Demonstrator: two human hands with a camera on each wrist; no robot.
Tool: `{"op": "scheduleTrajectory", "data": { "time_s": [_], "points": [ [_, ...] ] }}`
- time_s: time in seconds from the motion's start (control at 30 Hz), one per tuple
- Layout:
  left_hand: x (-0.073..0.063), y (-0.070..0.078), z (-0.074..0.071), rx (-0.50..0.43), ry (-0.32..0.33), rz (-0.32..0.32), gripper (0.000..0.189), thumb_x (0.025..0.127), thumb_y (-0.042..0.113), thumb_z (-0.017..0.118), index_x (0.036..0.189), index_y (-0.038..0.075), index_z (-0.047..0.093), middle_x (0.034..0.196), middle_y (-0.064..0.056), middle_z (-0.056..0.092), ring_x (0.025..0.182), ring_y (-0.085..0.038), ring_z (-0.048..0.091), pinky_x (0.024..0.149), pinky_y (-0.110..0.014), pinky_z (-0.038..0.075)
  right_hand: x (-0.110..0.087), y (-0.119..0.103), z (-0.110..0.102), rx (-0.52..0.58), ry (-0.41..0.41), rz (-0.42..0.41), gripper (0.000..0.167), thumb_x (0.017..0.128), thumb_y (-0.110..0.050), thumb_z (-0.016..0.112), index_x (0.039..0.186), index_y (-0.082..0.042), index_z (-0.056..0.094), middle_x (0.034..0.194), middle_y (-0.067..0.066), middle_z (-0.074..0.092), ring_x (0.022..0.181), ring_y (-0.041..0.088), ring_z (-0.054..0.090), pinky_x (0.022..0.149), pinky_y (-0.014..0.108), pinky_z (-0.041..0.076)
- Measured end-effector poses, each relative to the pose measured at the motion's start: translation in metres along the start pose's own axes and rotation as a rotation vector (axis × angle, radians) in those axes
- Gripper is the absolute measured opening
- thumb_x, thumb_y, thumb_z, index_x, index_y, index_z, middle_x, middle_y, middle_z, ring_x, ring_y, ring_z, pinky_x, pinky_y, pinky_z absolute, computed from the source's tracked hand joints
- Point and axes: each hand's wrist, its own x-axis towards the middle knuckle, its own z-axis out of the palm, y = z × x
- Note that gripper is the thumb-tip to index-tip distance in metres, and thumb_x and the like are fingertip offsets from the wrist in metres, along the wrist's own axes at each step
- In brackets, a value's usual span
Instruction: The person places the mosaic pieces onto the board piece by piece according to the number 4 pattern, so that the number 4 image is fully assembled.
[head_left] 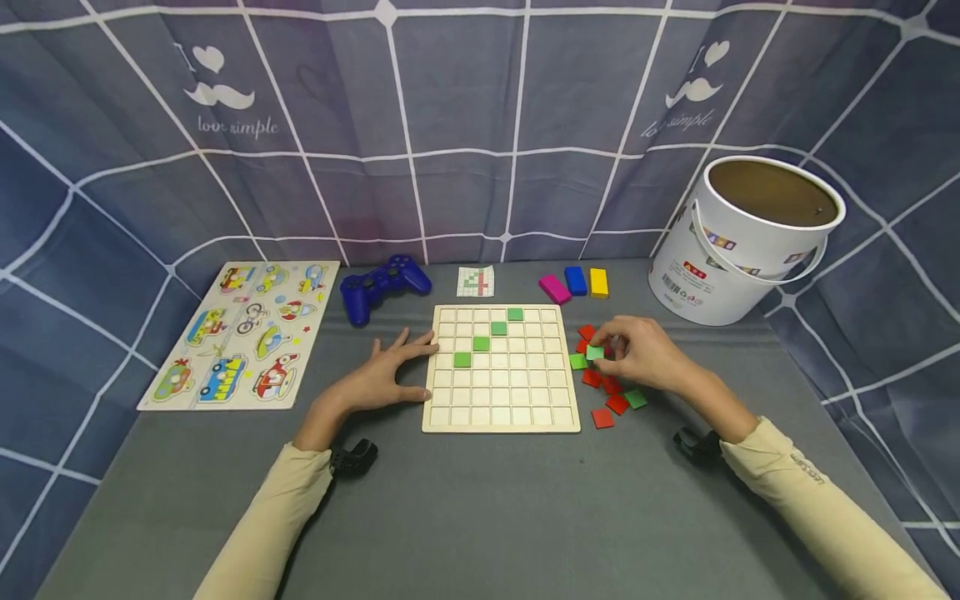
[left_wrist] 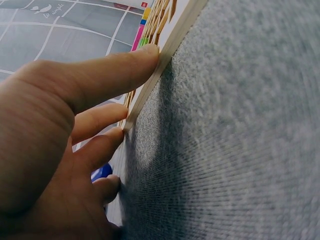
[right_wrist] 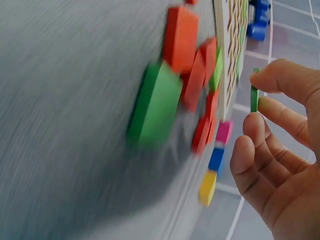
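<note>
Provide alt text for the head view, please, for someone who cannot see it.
The right hand pinches a green square tile near loose red and green tiles, while the left hand touches a wooden grid board holding four green tiles in a diagonal. A blue game controller, picture board and white bucket stand nearby.

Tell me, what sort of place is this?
Perhaps a cloth-screened activity table: patterned cloth hangs behind it, and on it lie a gridded wooden board and a blue game controller.
</note>
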Motion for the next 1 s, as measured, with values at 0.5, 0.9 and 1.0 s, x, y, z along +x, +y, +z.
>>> {"op": "scheduleTrajectory", "data": {
  "time_s": [0.5,0.9,1.0],
  "points": [
    [0.001,0.001,0.003,-0.008,-0.003,-0.001,0.08,0.085,0.027,0.082,0.153,0.013,0.043,0.165,-0.002,0.02,0.15,-0.04,0.0,0.109,-0.069,-0.015,0.054,-0.056,0.057,0.084,-0.123,-0.127,0.018,0.076,-0.012,0.081,0.093,-0.013,0.076,0.087,-0.002,0.067,0.066,0.014,0.06,0.063,0.029,0.049],
    [-0.001,-0.001,0.001,-0.014,0.005,0.01,0.08,0.085,0.027,0.082,0.153,0.012,0.043,0.165,-0.003,0.021,0.15,-0.041,0.001,0.108,-0.07,-0.015,0.086,-0.102,0.094,0.038,-0.245,-0.222,0.018,0.081,-0.018,0.083,0.096,-0.011,0.078,0.092,-0.003,0.068,0.075,0.012,0.062,0.072,0.028,0.049],
    [0.0,-0.001,0.001,-0.012,0.006,0.02,0.079,0.085,0.027,0.082,0.153,0.012,0.044,0.165,-0.004,0.021,0.149,-0.043,0.001,0.107,-0.072,-0.015,0.092,-0.107,0.099,0.015,-0.265,-0.232,0.018,0.082,-0.019,0.083,0.097,-0.011,0.078,0.093,-0.002,0.069,0.077,0.012,0.062,0.072,0.027,0.05]
  ]
}}
